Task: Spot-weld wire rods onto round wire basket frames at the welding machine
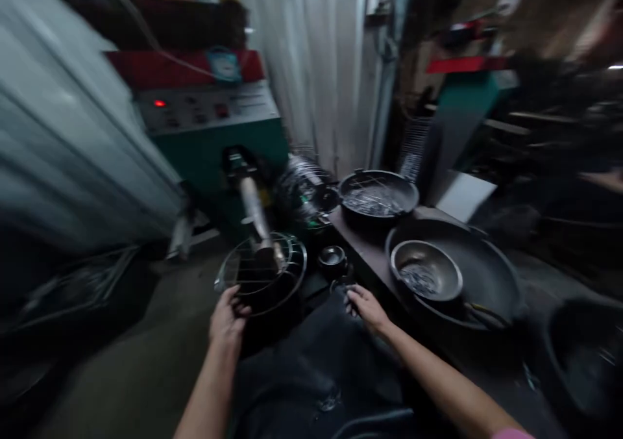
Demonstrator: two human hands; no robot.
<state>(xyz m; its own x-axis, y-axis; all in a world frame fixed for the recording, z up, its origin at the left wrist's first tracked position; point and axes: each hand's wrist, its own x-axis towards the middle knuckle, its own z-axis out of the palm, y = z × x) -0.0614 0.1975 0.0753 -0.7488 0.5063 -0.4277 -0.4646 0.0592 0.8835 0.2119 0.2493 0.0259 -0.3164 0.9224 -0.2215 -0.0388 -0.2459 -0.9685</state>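
A round wire frame with crossing bars sits over a dark round base, below the pale arm of a green machine. At its near left rim is my left hand, fingers curled and apparently gripping the wire edge, though blur softens the contact. My right hand is closed in a pinch beside a small dark metal cup. Something small and dark is at its fingertips; blur hides its kind. Dark cloth covers my lap between the forearms.
Right of me, a bench carries a black pan of thin metal pieces and a wide dark basin holding a smaller metal bowl. Coiled wire rings lie behind. A dark crate stands at left.
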